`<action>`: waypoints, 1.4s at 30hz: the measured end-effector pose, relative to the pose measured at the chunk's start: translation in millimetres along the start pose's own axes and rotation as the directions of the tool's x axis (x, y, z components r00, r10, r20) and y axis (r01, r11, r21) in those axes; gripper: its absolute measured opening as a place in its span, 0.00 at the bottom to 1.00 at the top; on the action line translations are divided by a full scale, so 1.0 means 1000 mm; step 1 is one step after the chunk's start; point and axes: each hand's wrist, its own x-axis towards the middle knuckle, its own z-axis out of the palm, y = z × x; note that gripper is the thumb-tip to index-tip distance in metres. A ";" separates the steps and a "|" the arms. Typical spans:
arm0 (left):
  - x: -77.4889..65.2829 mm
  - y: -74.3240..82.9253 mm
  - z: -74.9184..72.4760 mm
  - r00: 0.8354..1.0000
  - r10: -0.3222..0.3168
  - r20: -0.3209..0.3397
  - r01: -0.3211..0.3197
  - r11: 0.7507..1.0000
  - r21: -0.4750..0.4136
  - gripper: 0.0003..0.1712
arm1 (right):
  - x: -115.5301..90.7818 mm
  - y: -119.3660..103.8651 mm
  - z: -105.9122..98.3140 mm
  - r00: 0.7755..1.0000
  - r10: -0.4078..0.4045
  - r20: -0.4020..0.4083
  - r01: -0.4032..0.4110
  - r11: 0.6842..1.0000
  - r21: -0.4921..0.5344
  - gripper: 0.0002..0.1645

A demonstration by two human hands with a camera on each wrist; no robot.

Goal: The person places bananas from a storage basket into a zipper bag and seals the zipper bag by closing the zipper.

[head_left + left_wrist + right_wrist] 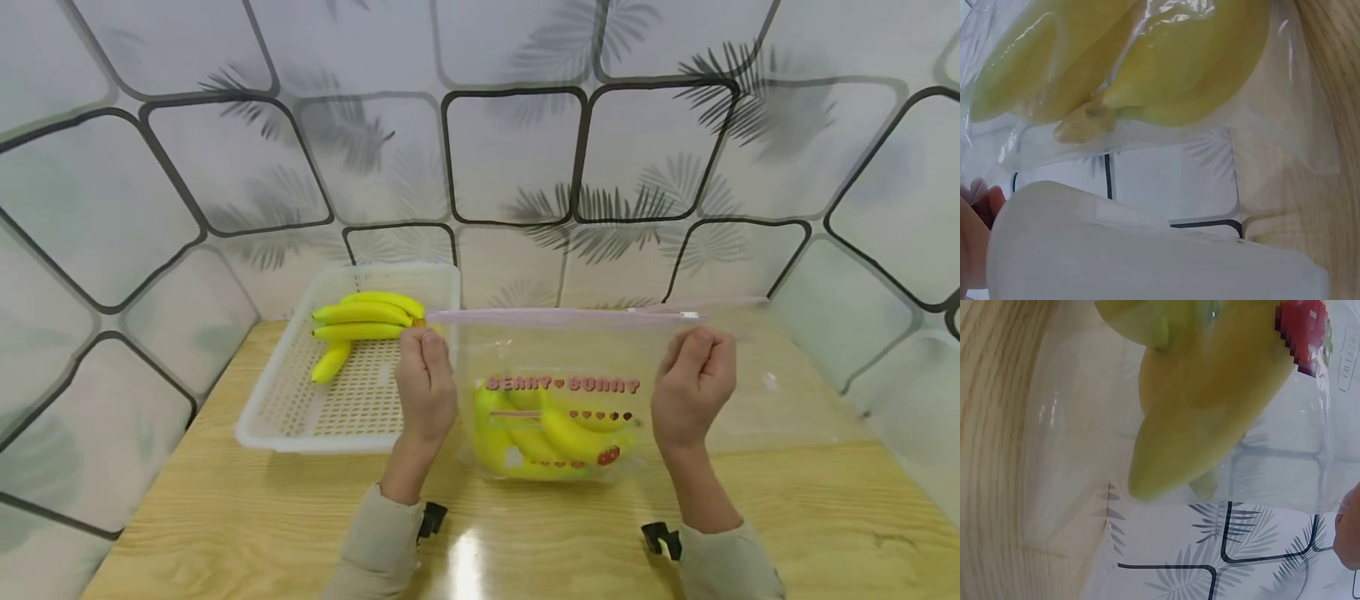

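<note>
A clear slider zip bag point(480, 358) with pink lettering and a pale purple zip strip point(555, 317) is stretched between both hands. Yellow bananas point(570, 433) fill its lower part; they also show through the film in both wrist views. My left hand point(426, 385) grips the bag's upper left corner, fingers curled. At the upper right corner my right hand point(693, 387) grips it the same way, just below the zip slider point(690, 316). In the left wrist view a few fingertips point(985, 203) show at the edge; the right wrist view catches part of a hand point(1349, 531).
A white perforated basket point(258, 425) stands left of the bag, holding several bananas point(363, 313). Another clear bag point(787, 400) lies flat on the wooden table point(225, 517) at the right. A patterned backdrop point(517, 158) encloses the back and sides.
</note>
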 end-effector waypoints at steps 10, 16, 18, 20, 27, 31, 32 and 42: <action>0.004 0.012 0.000 0.988 -0.154 0.033 0.156 0.981 -0.114 0.15 | 0.000 -0.002 -0.002 0.998 0.064 -0.001 -0.064 0.991 0.117 0.16; 0.004 0.010 0.001 0.998 -0.069 -0.008 0.068 0.997 -0.047 0.18 | -0.002 -0.003 0.000 0.999 0.034 -0.009 -0.033 0.994 0.104 0.16; 0.005 0.008 0.002 0.999 -0.006 -0.039 0.006 1.000 -0.009 0.20 | -0.001 -0.004 0.000 1.000 0.015 -0.005 -0.015 0.999 0.048 0.16; 0.006 0.006 0.004 0.996 0.058 -0.072 -0.056 0.998 0.030 0.23 | 0.000 -0.004 0.000 1.000 -0.009 -0.003 0.009 0.999 -0.034 0.15; 0.004 0.003 0.014 0.967 0.216 -0.135 -0.196 0.969 0.151 0.28 | 0.004 -0.001 -0.006 0.992 -0.113 -0.048 0.101 0.972 -0.211 0.13; 0.006 0.001 0.017 0.971 0.219 -0.097 -0.201 0.966 0.161 0.28 | 0.008 0.002 -0.008 0.991 -0.127 -0.036 0.118 0.973 -0.198 0.13; 0.007 0.001 0.017 0.973 0.216 -0.087 -0.200 0.967 0.158 0.28 | 0.009 0.002 -0.009 0.992 -0.125 -0.031 0.117 0.974 -0.192 0.13; 0.012 0.004 0.007 0.996 0.092 -0.004 -0.092 0.991 0.094 0.23 | 0.008 0.002 -0.013 0.993 -0.108 0.038 0.112 0.987 -0.113 0.10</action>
